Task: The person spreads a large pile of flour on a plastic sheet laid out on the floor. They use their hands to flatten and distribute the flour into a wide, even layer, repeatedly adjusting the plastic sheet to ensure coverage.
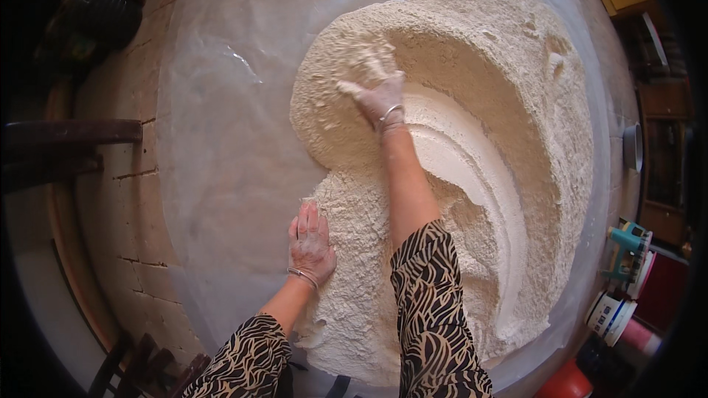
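A large heap of pale, flour-like powder (354, 221) is spread over a clear plastic sheet (232, 138) on the floor. My right hand (383, 98), with a bangle at the wrist, reaches into the heap's upper left part. Its thumb stands apart and is coated in powder; the fingers are blurred and partly hidden by the powder. Lower down, my left hand (311, 249) rests flat against the heap's left edge, fingers extended and dusted. It also wears a bangle and grips nothing. A curved, smooth trough (470, 143) runs through the heap to the right of my right arm.
Dark wooden furniture legs (72, 132) jut in from the left over the tiled floor (133, 199). Along the right are a teal stool (629, 249), a white tub (608, 315), a red object (567, 381), a grey basin (633, 147) and a wooden cabinet (664, 100).
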`<state>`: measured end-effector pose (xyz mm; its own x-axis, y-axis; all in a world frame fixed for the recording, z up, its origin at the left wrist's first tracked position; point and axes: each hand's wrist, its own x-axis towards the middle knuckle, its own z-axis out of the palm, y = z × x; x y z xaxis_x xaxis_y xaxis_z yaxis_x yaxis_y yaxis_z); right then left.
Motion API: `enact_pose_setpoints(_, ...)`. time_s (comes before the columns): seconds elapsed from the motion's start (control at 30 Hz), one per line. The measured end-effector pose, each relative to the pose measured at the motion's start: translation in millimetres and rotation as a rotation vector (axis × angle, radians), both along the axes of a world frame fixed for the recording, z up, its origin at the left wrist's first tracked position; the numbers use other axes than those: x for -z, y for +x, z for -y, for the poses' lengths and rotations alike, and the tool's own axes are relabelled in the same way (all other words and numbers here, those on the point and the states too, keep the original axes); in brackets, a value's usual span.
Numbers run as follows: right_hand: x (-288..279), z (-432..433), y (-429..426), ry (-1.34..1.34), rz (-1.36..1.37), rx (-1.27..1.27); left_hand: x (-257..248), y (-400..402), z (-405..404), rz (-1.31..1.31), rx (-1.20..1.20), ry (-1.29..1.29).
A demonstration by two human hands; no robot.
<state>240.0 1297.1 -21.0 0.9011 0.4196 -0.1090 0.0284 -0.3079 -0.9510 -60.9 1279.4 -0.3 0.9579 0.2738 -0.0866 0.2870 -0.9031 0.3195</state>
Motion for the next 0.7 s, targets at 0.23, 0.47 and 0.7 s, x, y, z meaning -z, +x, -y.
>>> enact_pose_setpoints(0.23,-31.8,7.9,-102.7,-0.559,0.399,-0.514,-0.6,-1.4,0.6,-0.049,-0.056,-0.015)
enact_pose_setpoints(0.47,-46.8,110.2,-95.6,-0.230,0.452,-0.212,11.8,-8.8,0.3,-0.263,-0.029,0.082)
enact_pose_setpoints(0.7,-6.8,180.5,-45.5,-0.781,0.328,0.111,18.6,-11.8,6.8,-0.311,0.000,0.079)
